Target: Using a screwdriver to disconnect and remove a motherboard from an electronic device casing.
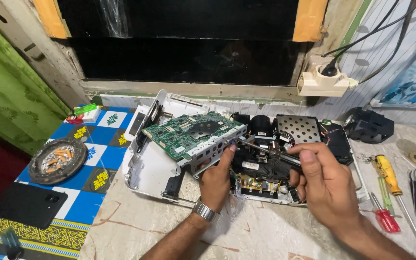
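A green circuit board is lifted and probed inside an opened white device at the centre of the frame.

The board's metal frame (203, 153) is gripped from below by the left hand (216, 180), while a dark-handled tool (266, 150) is clenched in the right hand (326, 185), its tip touching the circuit board (188, 132). The white device (150, 168) lies on the table (136, 226); screwdrivers (386, 192) lie at the right, an ashtray (58, 160) at the left.

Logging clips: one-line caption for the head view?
Left hand lifts green circuit board from opened white device; right hand holds a screwdriver.
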